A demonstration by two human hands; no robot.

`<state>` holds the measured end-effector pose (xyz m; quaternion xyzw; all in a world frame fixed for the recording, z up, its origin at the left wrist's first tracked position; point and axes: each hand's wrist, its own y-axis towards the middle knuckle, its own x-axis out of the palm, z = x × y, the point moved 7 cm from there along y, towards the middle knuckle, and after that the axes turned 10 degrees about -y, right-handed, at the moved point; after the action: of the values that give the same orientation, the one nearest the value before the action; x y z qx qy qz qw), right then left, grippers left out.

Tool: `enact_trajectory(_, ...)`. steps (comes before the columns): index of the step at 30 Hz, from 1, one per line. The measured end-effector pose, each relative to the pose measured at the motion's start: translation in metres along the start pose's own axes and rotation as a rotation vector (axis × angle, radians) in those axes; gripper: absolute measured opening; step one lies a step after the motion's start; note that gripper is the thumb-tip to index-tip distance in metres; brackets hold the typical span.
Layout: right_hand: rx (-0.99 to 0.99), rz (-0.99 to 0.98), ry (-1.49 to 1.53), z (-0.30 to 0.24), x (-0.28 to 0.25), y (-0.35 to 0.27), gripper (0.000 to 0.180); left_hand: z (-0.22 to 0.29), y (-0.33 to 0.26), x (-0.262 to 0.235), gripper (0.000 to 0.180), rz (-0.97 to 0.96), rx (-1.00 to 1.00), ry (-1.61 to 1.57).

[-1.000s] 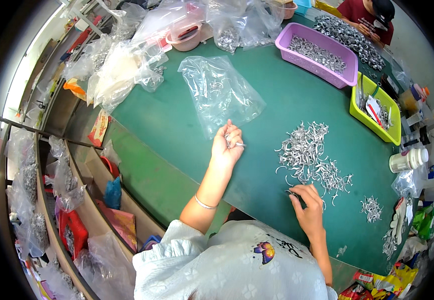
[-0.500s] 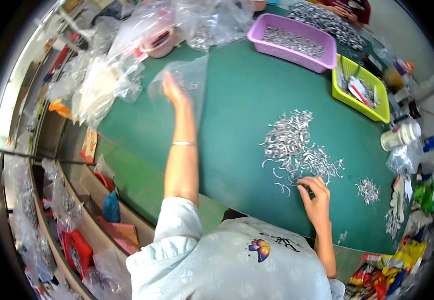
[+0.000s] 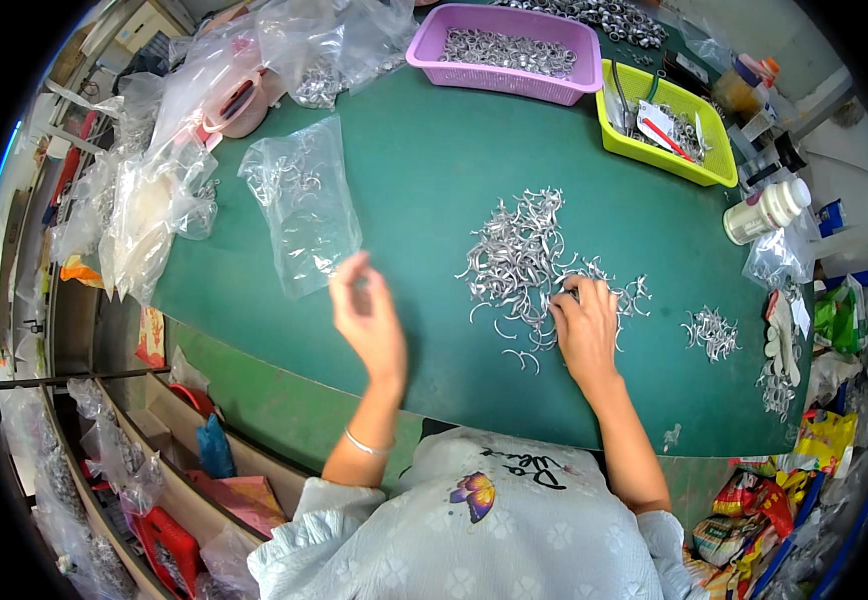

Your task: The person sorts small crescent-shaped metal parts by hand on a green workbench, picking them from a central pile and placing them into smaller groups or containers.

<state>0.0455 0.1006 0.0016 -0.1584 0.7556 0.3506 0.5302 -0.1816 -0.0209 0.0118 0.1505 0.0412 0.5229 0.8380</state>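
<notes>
A loose heap of small, curved silver metal pieces (image 3: 514, 250) lies mid-table. My right hand (image 3: 589, 325) is at its near right edge, fingers bent down and closed among the pieces; the fingertips are partly hidden. My left hand (image 3: 366, 315) hovers over the table to the left of the heap, slightly blurred, fingers loosely curved and apart with nothing seen in them. Just beyond it a clear plastic bag (image 3: 309, 215) lies flat, with some metal pieces near its far end.
A smaller cluster of metal pieces (image 3: 711, 333) lies to the right. At the back stand a purple basket (image 3: 504, 78) and a yellow-green basket (image 3: 669, 160) with tools. A white bottle (image 3: 766, 212) stands at the right edge; plastic bags (image 3: 149, 220) crowd the left, beside a pink bowl (image 3: 239, 118).
My left hand has come away from the plastic bag and drawn back toward me, leaving the bag flat on the table. My right hand has reached further into the heap's edge. The view has shifted.
</notes>
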Motion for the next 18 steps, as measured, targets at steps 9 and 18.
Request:
enact_trajectory(9, -0.148, 0.159, 0.111, -0.023, -0.078, -0.025, 0.015, 0.026, -0.107, 0.087, 0.027, -0.754, -0.556, -0.386)
enact_trajectory(18, 0.049, 0.264, 0.394, -0.016, -0.119, -0.029, 0.025, 0.04, -0.118, 0.1, 0.012, -0.77, -0.892, -0.643)
